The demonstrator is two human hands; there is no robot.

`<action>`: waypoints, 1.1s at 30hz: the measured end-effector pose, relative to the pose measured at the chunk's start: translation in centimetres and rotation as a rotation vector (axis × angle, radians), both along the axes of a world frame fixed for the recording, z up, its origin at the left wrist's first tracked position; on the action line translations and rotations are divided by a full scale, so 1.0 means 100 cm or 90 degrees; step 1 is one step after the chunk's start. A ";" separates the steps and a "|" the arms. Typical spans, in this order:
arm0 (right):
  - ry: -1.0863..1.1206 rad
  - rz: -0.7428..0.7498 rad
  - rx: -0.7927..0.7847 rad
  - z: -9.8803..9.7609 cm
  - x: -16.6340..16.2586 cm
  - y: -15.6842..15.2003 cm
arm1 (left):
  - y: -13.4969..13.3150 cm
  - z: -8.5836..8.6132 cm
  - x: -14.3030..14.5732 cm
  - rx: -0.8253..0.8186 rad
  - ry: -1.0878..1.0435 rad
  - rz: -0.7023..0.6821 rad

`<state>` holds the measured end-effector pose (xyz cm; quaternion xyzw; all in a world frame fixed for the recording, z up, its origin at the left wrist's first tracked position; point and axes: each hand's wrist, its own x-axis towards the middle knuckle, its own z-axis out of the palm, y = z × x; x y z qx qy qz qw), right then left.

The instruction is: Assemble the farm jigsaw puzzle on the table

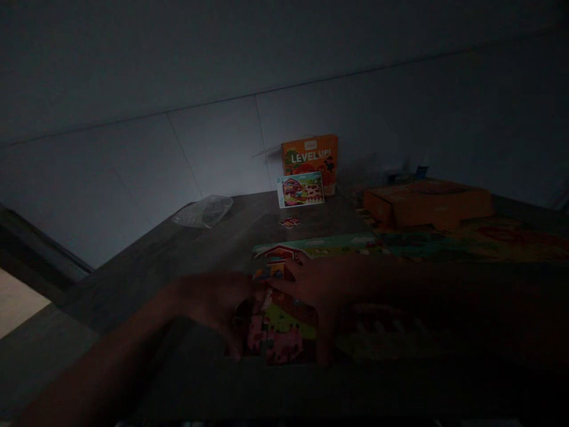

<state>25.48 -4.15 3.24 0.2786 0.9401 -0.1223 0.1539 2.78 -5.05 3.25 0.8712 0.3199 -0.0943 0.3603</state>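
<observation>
A farm-scene jigsaw puzzle [288, 323] lies partly assembled on the dark table, with a red barn at its top and pink pieces along its lower left. My left hand [216, 302] is at the puzzle's left edge, its thumb and fingers around a puzzle piece [255, 333] there. Over the middle of the puzzle, my right hand [320, 284] rests with its fingers spread, thumb stretched toward the left fingertips. The right forearm covers part of the picture, and dim light hides details.
A reference picture card [302, 191] leans against an orange "LEVEL UP!" box [331, 148] at the back. Loose puzzle pieces [290, 223] lie before it. A clear plastic bag [204, 212] sits back left. An orange box lid [435, 204] stands right, beside another colourful puzzle [448, 244].
</observation>
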 end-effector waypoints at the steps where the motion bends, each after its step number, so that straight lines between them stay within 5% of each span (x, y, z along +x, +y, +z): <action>1: -0.006 -0.007 -0.001 0.001 -0.001 -0.001 | 0.000 0.000 0.001 -0.001 -0.001 -0.001; 14: 0.060 -0.012 0.024 -0.010 0.002 0.003 | -0.003 -0.001 0.007 0.008 -0.074 -0.086; 33: 0.021 0.000 0.022 -0.005 0.000 0.001 | -0.009 0.004 0.013 0.055 -0.031 -0.067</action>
